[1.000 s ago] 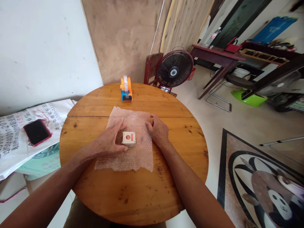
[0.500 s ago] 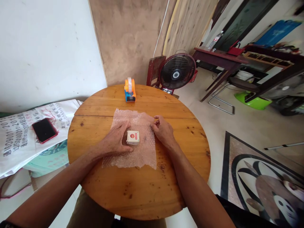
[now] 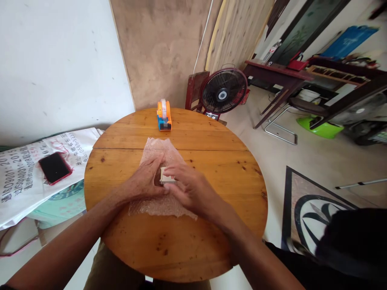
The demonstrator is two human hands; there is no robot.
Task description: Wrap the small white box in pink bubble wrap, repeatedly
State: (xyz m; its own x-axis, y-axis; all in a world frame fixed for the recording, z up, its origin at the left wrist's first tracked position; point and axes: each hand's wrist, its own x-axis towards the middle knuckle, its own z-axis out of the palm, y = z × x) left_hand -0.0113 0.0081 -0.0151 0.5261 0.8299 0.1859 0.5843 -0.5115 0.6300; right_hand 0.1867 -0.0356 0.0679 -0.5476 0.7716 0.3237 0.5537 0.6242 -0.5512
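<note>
A small white box [image 3: 163, 177] with red print lies on a sheet of bubble wrap [image 3: 151, 207] near the middle of the round wooden table [image 3: 217, 177]. My left hand [image 3: 148, 177] rests on the wrap at the box's left side, thumb and fingers spread around it. Over the box's right part reaches my right hand [image 3: 192, 187], its fingers bent on the wrap's folded right side. They hide most of the box's top. An orange and blue tape dispenser [image 3: 163, 117] with a roll of clear tape stands toward the table's far edge.
A phone [image 3: 55, 167] lies on a printed white sack [image 3: 18, 189] left of the table. Behind the table stand a fan [image 3: 223, 92] and a wooden chair [image 3: 196, 86]. A dark red desk [image 3: 278, 72] is farther back on the right.
My right hand has moved left from the wrap's right edge to above the box, bringing that side of the wrap over. My left hand has stayed beside the box.
</note>
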